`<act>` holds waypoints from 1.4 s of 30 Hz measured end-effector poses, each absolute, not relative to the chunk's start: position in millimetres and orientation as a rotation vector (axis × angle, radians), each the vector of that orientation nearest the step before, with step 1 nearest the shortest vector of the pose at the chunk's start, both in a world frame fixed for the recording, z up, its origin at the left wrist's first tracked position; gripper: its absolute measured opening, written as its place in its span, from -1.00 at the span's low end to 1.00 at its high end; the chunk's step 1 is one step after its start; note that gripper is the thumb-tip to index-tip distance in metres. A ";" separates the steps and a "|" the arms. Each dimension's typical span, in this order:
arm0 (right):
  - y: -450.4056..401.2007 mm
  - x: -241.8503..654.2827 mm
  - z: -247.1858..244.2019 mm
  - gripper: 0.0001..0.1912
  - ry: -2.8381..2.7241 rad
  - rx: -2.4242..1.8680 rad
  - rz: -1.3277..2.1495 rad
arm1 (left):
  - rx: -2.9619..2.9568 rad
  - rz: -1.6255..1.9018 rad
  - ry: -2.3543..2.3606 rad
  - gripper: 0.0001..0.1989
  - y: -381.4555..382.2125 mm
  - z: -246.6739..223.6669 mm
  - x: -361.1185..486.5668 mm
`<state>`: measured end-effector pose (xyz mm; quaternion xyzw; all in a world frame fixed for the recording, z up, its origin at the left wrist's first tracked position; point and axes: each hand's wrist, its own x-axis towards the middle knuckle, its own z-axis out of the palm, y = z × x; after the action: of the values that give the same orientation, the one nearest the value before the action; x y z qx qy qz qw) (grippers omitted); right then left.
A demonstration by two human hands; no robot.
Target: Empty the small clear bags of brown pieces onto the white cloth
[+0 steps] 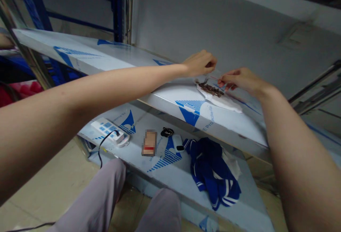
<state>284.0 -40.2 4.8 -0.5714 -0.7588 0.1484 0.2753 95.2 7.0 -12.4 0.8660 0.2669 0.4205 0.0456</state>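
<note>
A small heap of brown, dried-looking pieces [211, 89] lies on a white paper or tissue [226, 102] on the upper shelf. Just behind the heap, my left hand [201, 62] is closed with its fingers curled downward; whatever is in them is hidden. On the heap's right side, my right hand [238, 79] pinches with thumb and fingers. Between the two hands shows a bit of thin, clear plastic [213, 78] with a reddish line, reaching the right fingertips. Whether it is a bag is too blurred to tell.
The upper shelf [165, 95] is covered in blue-printed protective film. On the lower shelf [133, 161] are a power strip [110, 131] with a black cord, a blurred-out pinkish item [149, 143], a black item [167, 132], a white device [178, 143] and blue-and-white clothing [210, 168].
</note>
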 end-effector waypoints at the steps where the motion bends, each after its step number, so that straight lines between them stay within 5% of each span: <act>1: -41.2 281.8 3.5 -0.84 -2.051 -1.537 0.391 | 2.664 1.276 0.826 -0.90 7.5 -13.0 94.2; 11: -45.9 264.0 -0.4 -0.80 -2.025 -1.446 0.367 | 2.793 1.185 0.913 -0.82 -8.4 -17.7 105.7; 18: -38.7 271.7 4.7 -0.69 -1.838 -1.368 0.323 | 2.504 0.961 0.898 -0.44 -13.9 -14.5 102.6; 29: -40.4 269.9 8.6 -0.61 -1.763 -1.240 0.380 | 1.986 0.922 0.660 -0.71 0.8 -18.5 99.8; 37: -43.1 269.3 5.0 -0.60 -1.805 -1.341 0.463 | 1.836 1.098 0.642 -0.61 5.7 -21.1 96.9; 42: -42.4 276.3 1.0 -0.80 -1.923 -1.383 0.536 | 1.885 1.124 0.665 -0.59 12.4 -26.2 93.9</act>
<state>276.3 -42.4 1.0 -0.5337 -0.7421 0.2069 0.3488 93.9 12.4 -26.2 0.7492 0.2643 0.4468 0.4114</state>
